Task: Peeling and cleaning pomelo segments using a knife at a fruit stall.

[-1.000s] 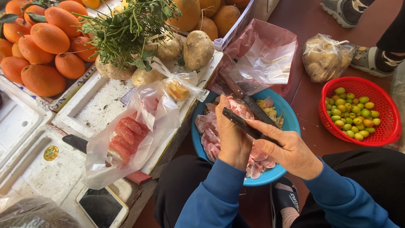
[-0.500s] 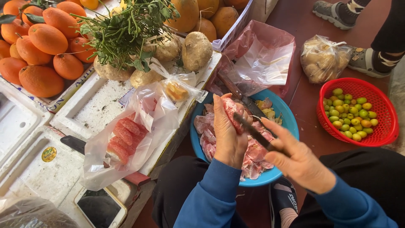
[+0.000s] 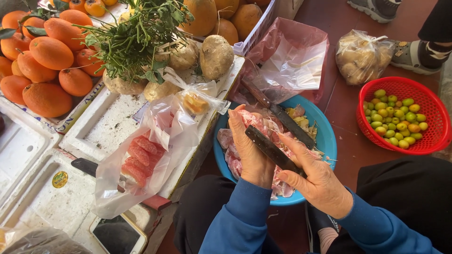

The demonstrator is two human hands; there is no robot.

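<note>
A blue bowl (image 3: 329, 141) is seen on the reddish floor, and everything else is placed here in relation to it. Pink raw meat (image 3: 235, 162) is piled inside the bowl, mostly in its left half. A piece of that meat is gripped by the left hand (image 3: 252, 150), whose fingers are curled narrowly around it above the middle of the bowl. A dark knife (image 3: 270, 149) is held in the right hand (image 3: 318, 183), which is closed on the handle at the bowl's near right edge; the blade is laid against the left hand and the meat it grips. A second dark blade (image 3: 282, 117) is rested across the far side of the bowl, with yellowish scraps (image 3: 301, 120) beside it.

To the left of the bowl, a white foam box lid (image 3: 103, 127) is found, and a clear plastic bag of red sausages (image 3: 139, 157) is draped over its edge. Beyond the lid, orange fruits (image 3: 47, 51), green herbs (image 3: 134, 37) and brown tubers (image 3: 215, 56) are heaped. Behind the bowl a pink plastic bag (image 3: 292, 56) is spread open. To the right of the bowl a red basket (image 3: 435, 127) filled with small green fruits (image 3: 395, 120) is set, well apart from both hands.
</note>
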